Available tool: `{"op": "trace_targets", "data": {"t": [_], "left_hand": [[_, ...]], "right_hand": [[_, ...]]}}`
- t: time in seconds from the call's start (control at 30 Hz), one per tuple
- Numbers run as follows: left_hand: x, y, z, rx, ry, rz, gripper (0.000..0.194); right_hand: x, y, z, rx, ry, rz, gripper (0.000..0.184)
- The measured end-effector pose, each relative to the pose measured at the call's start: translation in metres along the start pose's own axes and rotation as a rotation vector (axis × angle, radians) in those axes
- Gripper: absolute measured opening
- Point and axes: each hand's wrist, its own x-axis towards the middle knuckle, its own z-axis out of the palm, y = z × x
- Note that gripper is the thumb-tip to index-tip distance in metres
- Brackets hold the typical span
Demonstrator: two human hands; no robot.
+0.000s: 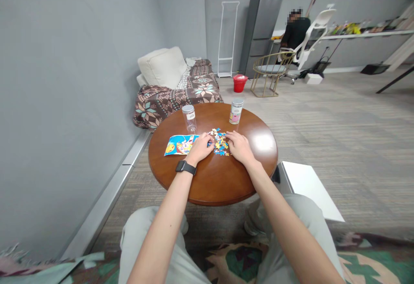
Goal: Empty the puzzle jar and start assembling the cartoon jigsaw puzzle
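Small interlocking jigsaw pieces of blue, yellow and white card (221,144) form a loose heap on a round, glossy brown wooden table (223,185), between the person's two hands. The left hand (201,147), with a black watch (185,167) at its wrist, lies at the heap's left edge, fingers curled inward; whether they pinch a piece cannot be told. The right hand (239,147) rests palm down at the right edge, loosely open, its fingertips at the outermost pieces. A blue rectangular sheet with a colourful cartoon picture (178,145) lies partly behind the left hand. Beyond, towards the far rim, stand a clear cylindrical jar with a silver lid (190,119), left, and a silver-lidded jar with a pink printed label (236,112), right. Background: a sofa with a brown patterned cover (203,86), a red plastic bucket (239,84) and a seated person in black (296,35).
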Motion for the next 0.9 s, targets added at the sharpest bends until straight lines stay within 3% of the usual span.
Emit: {"op": "trace_targets", "data": {"t": [0.13,0.43,0.57,0.7,0.9], "left_hand": [[0.000,-0.002,0.001,0.013,0.023,-0.008,0.007],[-0.002,-0.001,-0.006,0.150,0.107,-0.184,0.012],[-0.003,-0.002,-0.008,0.190,0.119,-0.286,0.012],[-0.004,-0.003,-0.008,0.186,0.115,-0.329,0.016],[-0.004,-0.003,-0.007,0.192,0.130,-0.335,0.019]], "right_hand": [[-0.001,-0.007,0.001,-0.042,-0.097,0.057,0.042],[-0.003,-0.010,-0.001,-0.066,-0.006,0.195,0.039],[-0.003,-0.011,0.001,-0.089,0.040,0.135,0.040],[-0.004,-0.014,0.005,-0.132,0.002,-0.003,0.041],[-0.005,-0.017,0.006,-0.236,-0.008,0.058,0.039]]}}
